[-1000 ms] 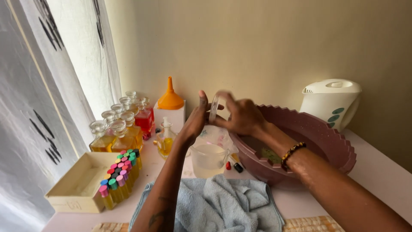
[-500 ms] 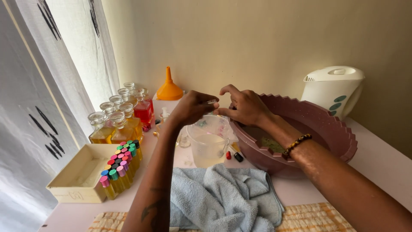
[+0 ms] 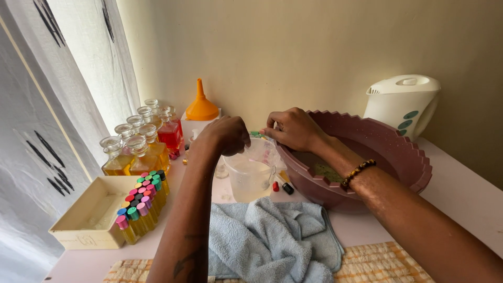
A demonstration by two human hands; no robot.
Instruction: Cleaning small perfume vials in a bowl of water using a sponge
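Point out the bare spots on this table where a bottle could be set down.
Bare tabletop between basin and kettle, right side. The open box has free room. Crowded: around the jug beneath both hands, by the glass bottles.

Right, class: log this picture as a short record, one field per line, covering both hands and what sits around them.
left hand: above the clear jug, pinching a small thing I cannot make out
right hand: at the same small thing, over the basin rim
in front: blue towel
left side: glass bottles, box of capped vials
back: orange funnel, white kettle
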